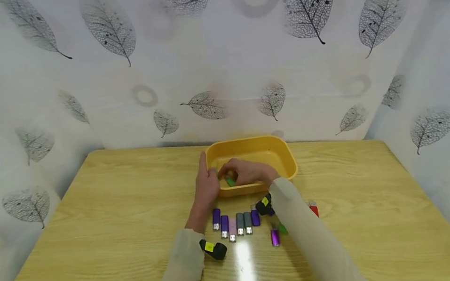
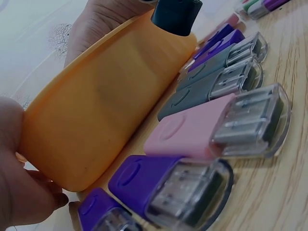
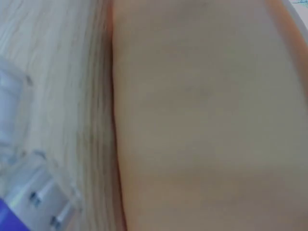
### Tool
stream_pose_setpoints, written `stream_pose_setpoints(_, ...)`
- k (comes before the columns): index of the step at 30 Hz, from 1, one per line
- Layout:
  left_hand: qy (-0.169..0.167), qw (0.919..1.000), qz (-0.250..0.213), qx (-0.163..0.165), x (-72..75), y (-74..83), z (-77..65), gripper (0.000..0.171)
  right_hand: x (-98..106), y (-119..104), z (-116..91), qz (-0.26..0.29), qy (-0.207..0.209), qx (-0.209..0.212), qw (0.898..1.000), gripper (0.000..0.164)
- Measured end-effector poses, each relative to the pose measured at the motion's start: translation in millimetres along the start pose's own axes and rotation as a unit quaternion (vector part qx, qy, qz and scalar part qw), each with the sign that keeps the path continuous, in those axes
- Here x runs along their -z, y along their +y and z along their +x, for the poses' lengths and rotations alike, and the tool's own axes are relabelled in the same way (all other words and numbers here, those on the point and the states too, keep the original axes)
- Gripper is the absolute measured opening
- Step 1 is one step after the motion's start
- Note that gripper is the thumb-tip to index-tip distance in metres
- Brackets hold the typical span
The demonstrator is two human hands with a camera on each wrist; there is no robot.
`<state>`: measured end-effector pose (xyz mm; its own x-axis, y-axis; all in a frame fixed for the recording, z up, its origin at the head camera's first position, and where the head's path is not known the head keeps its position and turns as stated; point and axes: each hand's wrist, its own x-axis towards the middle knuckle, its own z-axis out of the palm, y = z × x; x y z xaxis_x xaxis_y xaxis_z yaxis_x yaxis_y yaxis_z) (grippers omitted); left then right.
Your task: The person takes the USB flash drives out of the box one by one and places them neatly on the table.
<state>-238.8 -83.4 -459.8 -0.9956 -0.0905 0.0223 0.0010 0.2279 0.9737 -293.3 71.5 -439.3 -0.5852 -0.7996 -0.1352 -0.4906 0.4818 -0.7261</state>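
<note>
A yellow plastic tray [image 1: 246, 141] stands at the back of the table. My left hand [image 1: 207, 185] grips its left end, and in the left wrist view the fingers [image 2: 29, 192] curl round the tray's lower corner. Inside the tray, near its front left, my right hand [image 1: 248, 171] pinches a green USB flash drive [image 1: 230, 181]. In front of the tray lies a row of capped flash drives: purple ones [image 1: 217, 219], a pink one [image 2: 185, 127] and grey ones [image 1: 240, 223]. The right wrist view shows mostly the tray's wall [image 3: 207, 115].
Nearer the right forearm lie a shiny purple flash drive [image 1: 275, 237], a green one [image 1: 282, 229] partly hidden by the sleeve, and a red one [image 1: 313, 208]. The wooden table [image 1: 133, 219] meets a leaf-patterned cloth [image 1: 240, 62] behind the tray.
</note>
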Motion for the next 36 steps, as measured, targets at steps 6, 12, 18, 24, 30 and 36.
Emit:
stream_pose_setpoints(6, 0.004, 0.9998, 0.017, -0.006, -0.3, 2.3, -0.2, 0.055, -0.3, 3.0, -1.2, -0.02, 0.005, -0.018, 1.0, 0.04)
stream_pose_setpoints(12, 0.007, 0.9998, 0.021, -0.002, 1.6, 3.6, 0.6, 0.055, 0.3, 6.3, 6.6, -0.033, 0.016, 0.045, 0.998, 0.039)
stream_pose_setpoints(18, 0.01, 0.9995, 0.03, 0.007, 2.1, 1.9, 2.6, 0.055, -0.3, 4.5, 11.0, -0.042, 0.032, 0.007, 0.999, 0.041)
stream_pose_setpoints(24, 0.021, 0.9989, 0.043, 0.004, -5.5, 3.0, 0.9, 0.054, -0.5, 2.2, 2.1, -0.032, 0.059, -0.065, 0.996, 0.047)
stream_pose_setpoints(30, 0.008, 0.9976, 0.069, 0.009, -10.2, 4.3, -3.5, 0.054, 13.2, -4.2, -26.3, -0.077, 0.099, -0.084, 0.989, 0.048)
stream_pose_setpoints(36, 0.017, 0.9968, 0.076, 0.017, -0.3, 4.0, -0.6, 0.055, 31.9, -18.2, -72.8, -0.047, 0.18, -0.075, 0.98, 0.047)
